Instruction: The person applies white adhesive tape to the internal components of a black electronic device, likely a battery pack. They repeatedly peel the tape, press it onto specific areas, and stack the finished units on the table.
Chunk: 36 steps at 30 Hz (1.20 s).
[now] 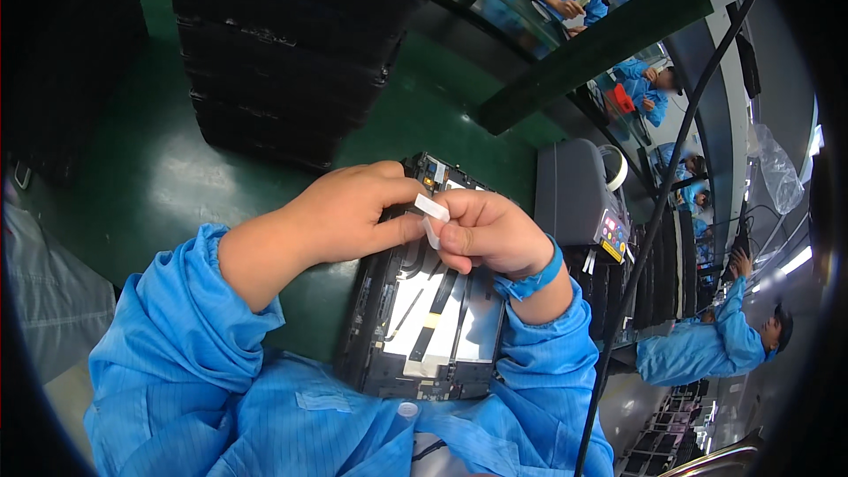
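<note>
Between my two hands is a short white strip (432,207), bent, with one end hanging down by my right thumb; it looks like tape. My left hand (340,216) pinches it from the left with thumb and forefinger. My right hand (486,228), with a blue band on its wrist, grips it with thumb and curled fingers. Just below both hands lies an opened flat electronic device (459,309) with a black frame, silvery panels and dark flat cables. Its upper part is partly covered by my hands.
A dark grey tape dispenser (570,194) with a white tape roll (613,168) stands at the right on the green work surface (190,181). Stacked black trays (287,44) rise at the far left. A black cable (658,203) crosses the right side. Co-workers in blue (707,349) are beyond.
</note>
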### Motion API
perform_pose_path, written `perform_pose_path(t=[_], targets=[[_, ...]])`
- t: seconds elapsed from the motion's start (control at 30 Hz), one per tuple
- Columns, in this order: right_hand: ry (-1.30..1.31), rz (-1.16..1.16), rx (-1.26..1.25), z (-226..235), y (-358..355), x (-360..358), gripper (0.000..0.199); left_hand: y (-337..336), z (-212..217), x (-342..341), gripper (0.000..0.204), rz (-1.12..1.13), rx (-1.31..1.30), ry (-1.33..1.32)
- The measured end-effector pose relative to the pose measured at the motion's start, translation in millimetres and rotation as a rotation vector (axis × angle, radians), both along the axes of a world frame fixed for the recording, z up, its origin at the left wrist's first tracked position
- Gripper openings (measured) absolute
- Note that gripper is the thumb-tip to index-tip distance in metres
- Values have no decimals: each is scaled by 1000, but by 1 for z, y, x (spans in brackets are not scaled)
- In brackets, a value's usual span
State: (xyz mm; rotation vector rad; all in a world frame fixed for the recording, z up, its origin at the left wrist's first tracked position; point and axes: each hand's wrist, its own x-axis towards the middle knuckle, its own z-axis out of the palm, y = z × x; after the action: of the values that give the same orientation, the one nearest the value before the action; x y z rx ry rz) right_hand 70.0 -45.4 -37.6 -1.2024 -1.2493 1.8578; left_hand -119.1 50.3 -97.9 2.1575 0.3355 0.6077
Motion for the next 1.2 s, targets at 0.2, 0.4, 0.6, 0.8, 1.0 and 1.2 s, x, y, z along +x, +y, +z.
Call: perform_pose_path(t=[0.2, 0.4, 0.6, 0.8, 1.0, 1.2], targets=[[-81, -57, 15, 1, -3, -3, 16, 3, -2, 1, 34, -40, -2, -37], [-247, -131, 55, -2, -6, -5, 16, 7, -7, 3, 63, -59, 16, -17], [-668, -93, 496, 20, -17, -12, 8, 9, -4, 0, 55, -83, 66, -34], [-1056, 128, 792, 27, -18, -24, 7, 5, 1, 2, 44, -69, 85, -23], [-1205, -169, 771, 22, -22, -37, 25, 6, -8, 4, 43, -49, 130, -77], [-325, -465, 200, 2, -37, -16, 26, 4, -3, 4, 47, -33, 49, -46]])
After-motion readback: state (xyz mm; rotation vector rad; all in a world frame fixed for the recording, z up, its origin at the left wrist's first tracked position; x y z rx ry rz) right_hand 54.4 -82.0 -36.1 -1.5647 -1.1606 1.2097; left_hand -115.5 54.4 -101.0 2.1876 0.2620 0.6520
